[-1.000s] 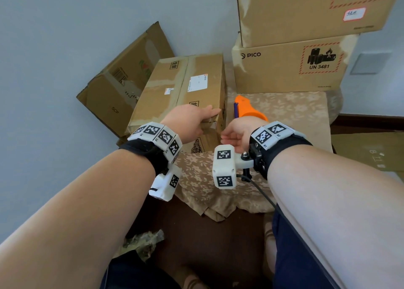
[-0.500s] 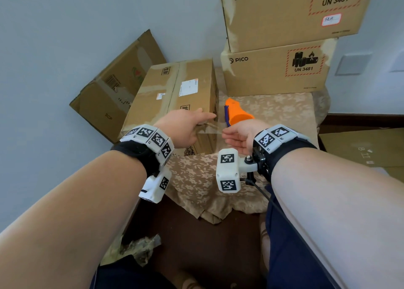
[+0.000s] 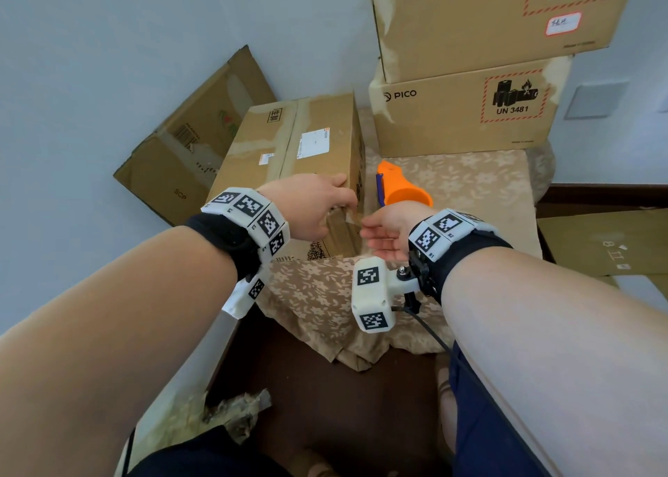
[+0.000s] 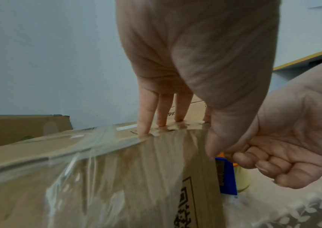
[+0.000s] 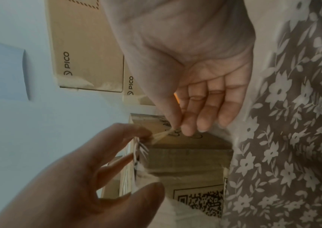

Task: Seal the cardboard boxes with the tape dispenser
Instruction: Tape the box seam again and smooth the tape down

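Observation:
A brown cardboard box (image 3: 300, 144) lies on the floral-cloth table (image 3: 470, 187), with clear tape (image 4: 90, 148) over its near top edge and front face. My left hand (image 3: 325, 205) presses straight fingers (image 4: 146, 115) onto the taped top edge at the near right corner, thumb down the side. My right hand (image 3: 383, 231) hovers just right of that corner. In the right wrist view its thumb and forefinger pinch a thin strand of tape (image 5: 162, 134) that runs to the left hand (image 5: 97, 169). The orange tape dispenser (image 3: 401, 187) lies on the cloth behind the right hand, with nothing holding it.
Two stacked PICO boxes (image 3: 462, 115) stand at the table's back right. Another cardboard box (image 3: 188, 140) leans against the wall at the left. Flattened cardboard (image 3: 607, 241) lies to the right of the table. The cloth hangs over the near table edge.
The right hand has drawn back from the dispenser toward me, and a tape strand now shows between the hands. The left hand stays on the box corner.

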Demonstrator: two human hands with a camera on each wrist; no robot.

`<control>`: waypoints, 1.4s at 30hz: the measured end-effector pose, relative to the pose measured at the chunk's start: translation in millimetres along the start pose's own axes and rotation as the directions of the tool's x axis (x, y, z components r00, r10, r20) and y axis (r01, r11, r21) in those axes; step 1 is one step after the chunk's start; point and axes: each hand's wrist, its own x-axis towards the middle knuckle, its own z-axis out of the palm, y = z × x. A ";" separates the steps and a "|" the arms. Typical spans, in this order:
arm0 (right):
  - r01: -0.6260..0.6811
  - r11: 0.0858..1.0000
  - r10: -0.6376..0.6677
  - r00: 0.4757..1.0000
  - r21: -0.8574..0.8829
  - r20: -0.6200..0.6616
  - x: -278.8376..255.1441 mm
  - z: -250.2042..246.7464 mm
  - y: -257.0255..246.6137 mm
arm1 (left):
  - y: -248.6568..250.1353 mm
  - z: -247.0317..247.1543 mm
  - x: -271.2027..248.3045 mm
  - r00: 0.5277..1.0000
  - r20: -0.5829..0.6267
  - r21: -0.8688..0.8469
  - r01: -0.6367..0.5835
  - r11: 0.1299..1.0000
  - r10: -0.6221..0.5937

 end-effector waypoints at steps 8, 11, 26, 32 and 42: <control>-0.009 0.997 0.010 1.000 -0.073 0.012 4.1 0.9 -3.9 | 1.5 -14.2 10.4 0.995 0.098 0.167 -0.027 0.986 0.010; -0.022 0.996 0.024 1.000 -0.088 0.017 4.9 1.9 -5.6 | 6.0 -17.7 13.7 0.991 0.133 0.215 -0.046 0.976 0.018; -0.101 0.983 0.107 0.994 -0.156 0.032 11.8 -2.0 -12.0 | -1.9 -17.9 15.0 0.996 0.083 0.118 -0.036 0.992 0.026; -0.094 0.978 0.103 0.994 -0.186 0.037 14.7 -2.5 -10.1 | 1.2 -19.6 14.9 0.996 0.089 0.118 -0.021 0.993 0.010; -0.086 0.981 0.102 0.991 -0.176 0.085 18.8 -5.3 -6.8 | 15.0 -27.3 13.5 0.978 0.208 0.245 -0.056 0.968 0.003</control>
